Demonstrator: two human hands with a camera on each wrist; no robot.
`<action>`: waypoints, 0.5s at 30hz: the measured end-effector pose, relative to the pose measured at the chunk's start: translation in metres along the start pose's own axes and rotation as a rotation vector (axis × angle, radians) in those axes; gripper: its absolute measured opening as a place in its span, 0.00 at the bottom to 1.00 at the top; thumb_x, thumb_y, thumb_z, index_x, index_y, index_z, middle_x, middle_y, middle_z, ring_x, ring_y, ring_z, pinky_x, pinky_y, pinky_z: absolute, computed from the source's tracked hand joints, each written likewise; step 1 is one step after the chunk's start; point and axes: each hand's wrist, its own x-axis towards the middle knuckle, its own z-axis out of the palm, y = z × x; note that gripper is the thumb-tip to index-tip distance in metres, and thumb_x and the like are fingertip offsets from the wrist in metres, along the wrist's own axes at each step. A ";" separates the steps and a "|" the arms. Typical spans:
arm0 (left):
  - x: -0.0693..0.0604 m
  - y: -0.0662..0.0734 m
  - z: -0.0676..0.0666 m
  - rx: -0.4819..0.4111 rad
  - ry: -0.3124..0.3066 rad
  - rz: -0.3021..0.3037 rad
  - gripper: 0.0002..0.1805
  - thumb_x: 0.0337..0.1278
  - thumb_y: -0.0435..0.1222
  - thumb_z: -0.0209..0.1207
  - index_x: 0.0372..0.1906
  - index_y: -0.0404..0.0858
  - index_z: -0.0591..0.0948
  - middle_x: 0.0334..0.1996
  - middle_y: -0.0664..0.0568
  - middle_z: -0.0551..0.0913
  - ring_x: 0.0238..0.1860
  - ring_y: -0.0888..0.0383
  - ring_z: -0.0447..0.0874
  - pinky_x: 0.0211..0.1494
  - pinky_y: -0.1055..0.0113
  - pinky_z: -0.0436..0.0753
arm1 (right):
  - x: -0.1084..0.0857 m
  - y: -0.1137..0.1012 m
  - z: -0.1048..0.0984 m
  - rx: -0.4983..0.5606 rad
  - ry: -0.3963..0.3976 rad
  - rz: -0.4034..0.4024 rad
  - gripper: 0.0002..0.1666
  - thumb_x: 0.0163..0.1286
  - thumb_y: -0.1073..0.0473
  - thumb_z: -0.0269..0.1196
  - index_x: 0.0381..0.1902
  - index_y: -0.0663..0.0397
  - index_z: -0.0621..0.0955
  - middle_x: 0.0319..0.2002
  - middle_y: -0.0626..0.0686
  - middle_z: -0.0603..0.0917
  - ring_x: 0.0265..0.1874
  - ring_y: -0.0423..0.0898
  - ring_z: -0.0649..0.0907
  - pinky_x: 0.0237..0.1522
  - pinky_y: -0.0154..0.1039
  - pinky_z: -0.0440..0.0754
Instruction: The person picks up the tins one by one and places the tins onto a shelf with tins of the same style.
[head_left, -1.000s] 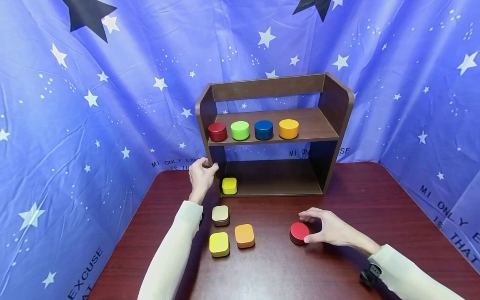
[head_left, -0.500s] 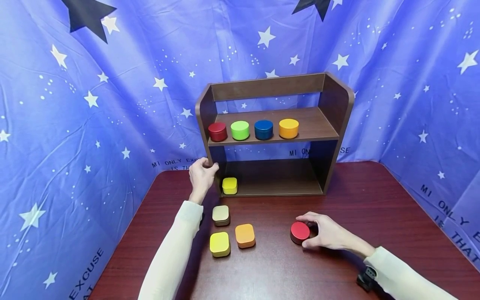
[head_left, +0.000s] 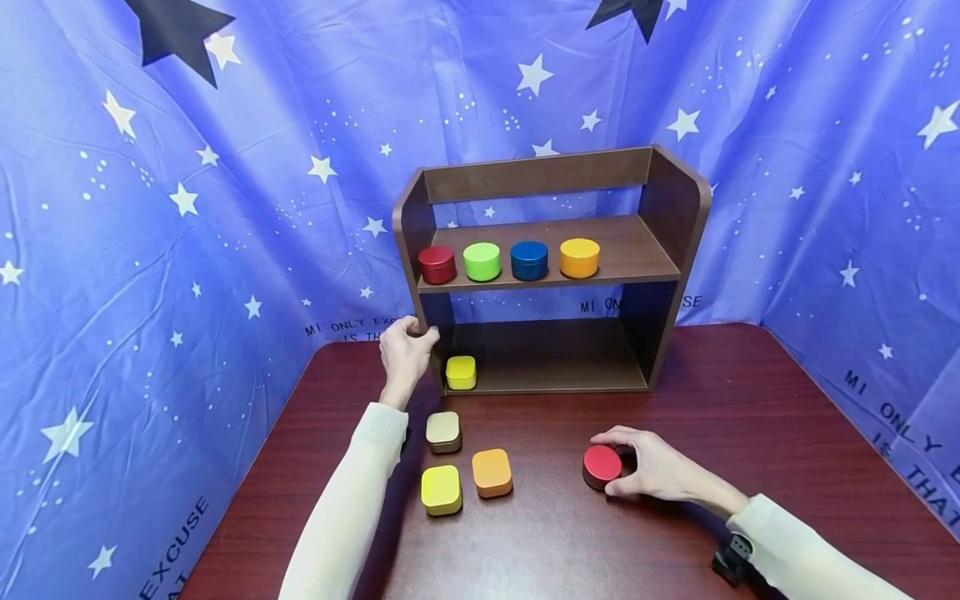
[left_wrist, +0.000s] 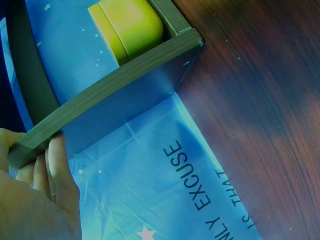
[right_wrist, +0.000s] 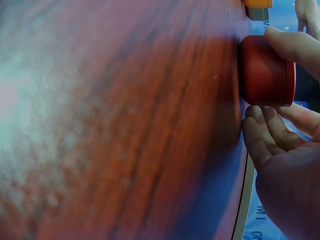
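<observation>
My left hand (head_left: 405, 358) grips the left side panel of a brown two-tier shelf (head_left: 555, 273). In the left wrist view the thumb lies on one face of the panel and the fingers on the other. A yellow square tin (head_left: 461, 373) sits on the lower tier beside that panel. On the table, my right hand (head_left: 663, 467) holds a red round tin (head_left: 602, 467) between thumb and fingers. The right wrist view shows the thumb (right_wrist: 295, 47) on one side of the tin and fingertips at the opposite side.
Several round tins line the upper tier: dark red (head_left: 437, 264), green (head_left: 482, 262), blue (head_left: 529, 261) and orange-yellow (head_left: 580, 258). Square tins in cream (head_left: 444, 432), yellow (head_left: 442, 490) and orange (head_left: 492, 473) stand on the table (head_left: 540, 550). A starry blue curtain (head_left: 255, 208) hangs behind.
My right hand has shifted slightly left, its thumb and fingers coming round the red round tin. The left hand stays on the shelf panel.
</observation>
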 end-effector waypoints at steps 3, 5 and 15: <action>0.000 0.001 0.000 0.000 0.004 0.005 0.10 0.55 0.41 0.73 0.31 0.38 0.88 0.33 0.42 0.93 0.39 0.41 0.89 0.45 0.49 0.80 | 0.000 -0.001 0.000 0.008 -0.002 -0.005 0.38 0.54 0.52 0.83 0.61 0.60 0.85 0.55 0.53 0.91 0.54 0.30 0.83 0.56 0.28 0.81; 0.000 0.001 0.000 0.002 0.002 0.005 0.10 0.55 0.41 0.73 0.31 0.38 0.88 0.33 0.42 0.93 0.39 0.41 0.89 0.44 0.49 0.80 | 0.000 -0.001 0.000 0.012 -0.004 -0.007 0.37 0.54 0.53 0.83 0.60 0.60 0.85 0.54 0.53 0.91 0.53 0.29 0.83 0.56 0.28 0.81; 0.000 -0.001 0.001 -0.002 0.009 0.007 0.08 0.55 0.40 0.74 0.31 0.39 0.89 0.33 0.43 0.93 0.40 0.39 0.89 0.46 0.47 0.81 | 0.000 0.000 -0.001 0.029 -0.028 0.012 0.34 0.57 0.53 0.83 0.59 0.55 0.85 0.53 0.49 0.91 0.52 0.29 0.83 0.56 0.30 0.82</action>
